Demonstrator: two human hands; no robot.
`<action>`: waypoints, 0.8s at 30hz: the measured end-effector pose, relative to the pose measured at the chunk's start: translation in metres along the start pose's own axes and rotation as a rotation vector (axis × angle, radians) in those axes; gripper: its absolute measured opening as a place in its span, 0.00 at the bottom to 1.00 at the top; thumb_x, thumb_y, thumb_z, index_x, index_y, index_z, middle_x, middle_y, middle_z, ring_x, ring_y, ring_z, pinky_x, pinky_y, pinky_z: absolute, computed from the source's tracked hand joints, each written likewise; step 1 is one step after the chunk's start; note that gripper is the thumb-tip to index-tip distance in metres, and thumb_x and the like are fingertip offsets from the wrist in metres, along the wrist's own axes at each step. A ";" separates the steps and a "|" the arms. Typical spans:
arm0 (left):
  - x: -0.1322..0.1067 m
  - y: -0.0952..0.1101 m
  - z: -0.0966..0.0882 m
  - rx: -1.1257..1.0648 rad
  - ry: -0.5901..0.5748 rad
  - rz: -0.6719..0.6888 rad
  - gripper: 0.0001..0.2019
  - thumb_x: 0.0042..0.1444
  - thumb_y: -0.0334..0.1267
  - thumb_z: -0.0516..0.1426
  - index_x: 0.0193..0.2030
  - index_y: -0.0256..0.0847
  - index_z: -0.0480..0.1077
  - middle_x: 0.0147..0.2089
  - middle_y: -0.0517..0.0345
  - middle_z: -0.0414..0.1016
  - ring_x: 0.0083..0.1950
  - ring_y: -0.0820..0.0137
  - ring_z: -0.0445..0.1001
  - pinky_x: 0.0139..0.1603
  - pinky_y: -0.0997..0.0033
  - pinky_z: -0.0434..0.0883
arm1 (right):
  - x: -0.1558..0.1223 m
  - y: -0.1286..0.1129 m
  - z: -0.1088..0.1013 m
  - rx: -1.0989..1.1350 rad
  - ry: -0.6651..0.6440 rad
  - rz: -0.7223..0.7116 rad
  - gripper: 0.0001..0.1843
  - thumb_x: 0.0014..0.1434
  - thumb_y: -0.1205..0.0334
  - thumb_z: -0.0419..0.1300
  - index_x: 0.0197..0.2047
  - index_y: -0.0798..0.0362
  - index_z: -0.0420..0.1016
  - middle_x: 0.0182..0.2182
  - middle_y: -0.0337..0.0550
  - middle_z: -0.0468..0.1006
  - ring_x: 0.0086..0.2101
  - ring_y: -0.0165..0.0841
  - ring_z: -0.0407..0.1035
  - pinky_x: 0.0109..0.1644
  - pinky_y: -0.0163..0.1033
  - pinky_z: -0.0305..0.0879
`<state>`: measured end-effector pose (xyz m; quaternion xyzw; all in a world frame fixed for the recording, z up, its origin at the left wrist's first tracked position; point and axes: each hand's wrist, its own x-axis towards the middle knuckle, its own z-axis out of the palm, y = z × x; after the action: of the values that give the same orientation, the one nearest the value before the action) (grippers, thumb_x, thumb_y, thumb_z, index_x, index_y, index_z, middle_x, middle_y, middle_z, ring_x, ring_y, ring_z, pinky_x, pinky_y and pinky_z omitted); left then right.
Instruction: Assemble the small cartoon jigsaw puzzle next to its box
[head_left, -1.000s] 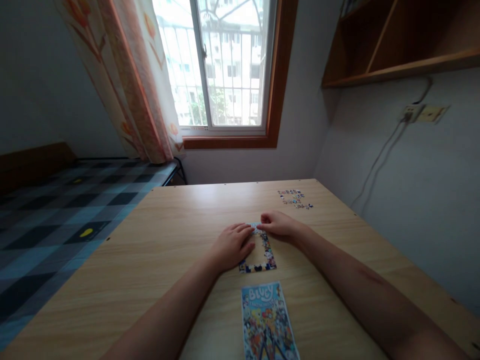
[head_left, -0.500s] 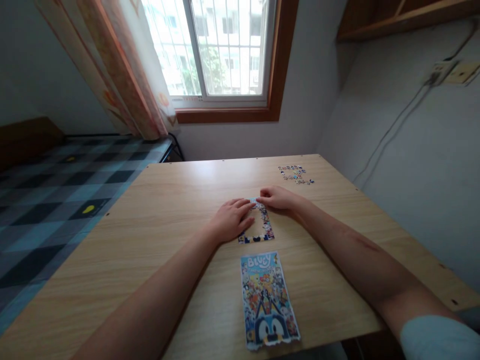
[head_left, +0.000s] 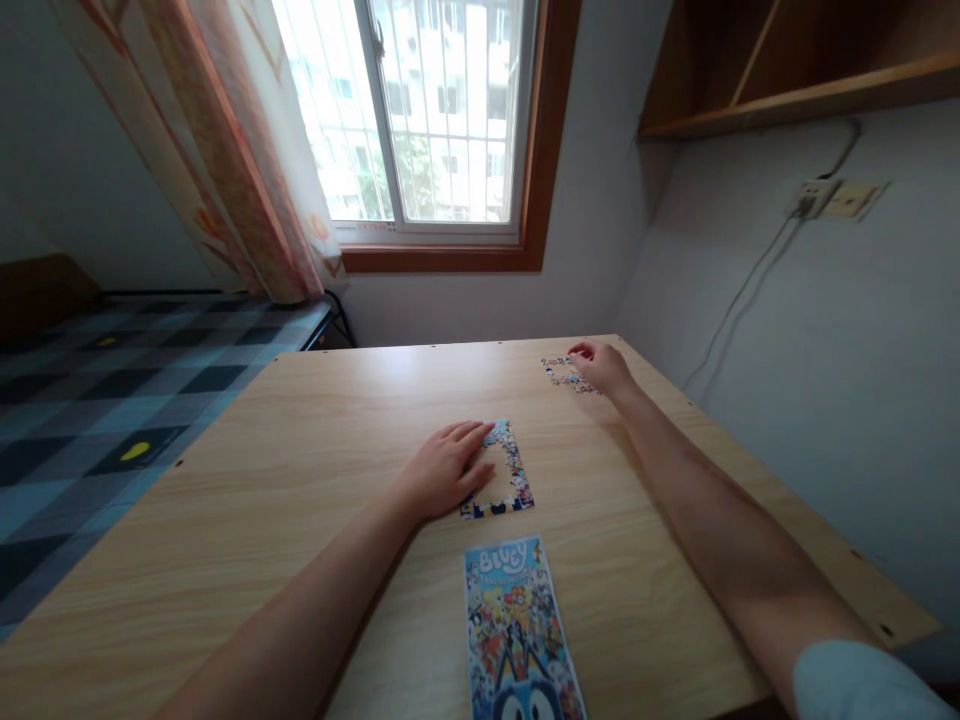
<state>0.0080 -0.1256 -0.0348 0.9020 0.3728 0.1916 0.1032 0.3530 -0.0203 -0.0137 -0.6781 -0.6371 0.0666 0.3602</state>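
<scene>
A partly assembled jigsaw puzzle (head_left: 520, 478) lies on the table as a rectangular border around bare wood. My left hand (head_left: 448, 468) rests flat over its left side and upper left corner, fingers stretched out, hiding that part. Farther off to the right, loose puzzle pieces (head_left: 550, 372) are laid in a rough ring. My right hand (head_left: 604, 368) is over the right side of these pieces, thumb and fingertips pinched together. Whether a piece is between them is too small to tell. Nearest me lies a "Bluey" picture sheet (head_left: 517, 615), its lower end cut off by the view.
The wooden table (head_left: 315, 440) reaches toward a window (head_left: 450, 120) with a curtain (head_left: 247, 170). A bed with a checked cover (head_left: 172, 390) stands along the left. On the right wall are a socket with a cable (head_left: 814, 200) and a shelf (head_left: 810, 95).
My right hand has left the top edge of the puzzle and moved away and right to the loose pieces. My left hand stays on the puzzle. The view has tilted up slightly.
</scene>
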 end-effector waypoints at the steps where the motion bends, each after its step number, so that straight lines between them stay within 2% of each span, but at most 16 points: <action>1: 0.000 -0.002 0.000 -0.033 0.039 -0.015 0.28 0.66 0.48 0.52 0.70 0.42 0.62 0.69 0.47 0.67 0.70 0.57 0.63 0.71 0.51 0.61 | 0.004 0.013 -0.005 -0.052 0.048 0.014 0.15 0.59 0.59 0.57 0.45 0.53 0.82 0.37 0.46 0.82 0.35 0.35 0.71 0.41 0.37 0.64; 3: 0.002 -0.007 0.001 -0.094 0.140 -0.074 0.26 0.67 0.47 0.50 0.68 0.41 0.64 0.68 0.46 0.67 0.69 0.57 0.63 0.71 0.50 0.62 | 0.008 0.035 -0.009 -0.156 0.081 0.021 0.14 0.58 0.58 0.59 0.43 0.51 0.84 0.42 0.48 0.82 0.43 0.39 0.72 0.49 0.40 0.65; 6: 0.004 -0.016 0.002 -0.167 0.304 -0.206 0.25 0.68 0.47 0.46 0.65 0.38 0.67 0.65 0.44 0.71 0.67 0.57 0.66 0.70 0.48 0.62 | 0.005 0.055 0.000 -0.264 0.040 0.052 0.13 0.57 0.57 0.62 0.42 0.49 0.86 0.51 0.49 0.79 0.52 0.42 0.69 0.60 0.43 0.60; 9: 0.005 -0.024 0.001 -0.233 0.431 -0.315 0.25 0.68 0.48 0.44 0.61 0.37 0.70 0.61 0.45 0.74 0.63 0.57 0.70 0.68 0.49 0.65 | -0.002 0.059 0.016 -0.311 0.000 0.065 0.14 0.58 0.58 0.62 0.45 0.47 0.86 0.58 0.51 0.74 0.59 0.43 0.65 0.65 0.44 0.56; 12: 0.005 -0.028 0.000 -0.294 0.510 -0.391 0.25 0.68 0.50 0.44 0.58 0.37 0.72 0.60 0.46 0.76 0.62 0.58 0.72 0.66 0.50 0.66 | -0.006 0.055 0.030 -0.339 -0.020 0.009 0.15 0.60 0.58 0.60 0.48 0.46 0.85 0.61 0.51 0.71 0.63 0.45 0.59 0.67 0.48 0.52; 17: 0.005 -0.029 -0.001 -0.346 0.529 -0.426 0.25 0.66 0.51 0.45 0.57 0.37 0.73 0.59 0.46 0.76 0.61 0.58 0.73 0.66 0.52 0.67 | -0.007 0.051 0.037 -0.361 0.007 -0.022 0.17 0.61 0.55 0.60 0.49 0.47 0.84 0.64 0.50 0.69 0.66 0.49 0.54 0.68 0.53 0.51; 24: 0.006 -0.028 -0.003 -0.381 0.505 -0.409 0.26 0.65 0.52 0.46 0.57 0.37 0.72 0.59 0.46 0.77 0.61 0.58 0.73 0.65 0.52 0.68 | -0.008 0.051 0.040 -0.375 0.005 -0.005 0.17 0.62 0.57 0.59 0.49 0.48 0.85 0.64 0.51 0.68 0.66 0.51 0.54 0.67 0.53 0.52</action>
<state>-0.0073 -0.1016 -0.0402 0.6980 0.5166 0.4492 0.2100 0.3710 -0.0078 -0.0746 -0.7319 -0.6392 -0.0560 0.2293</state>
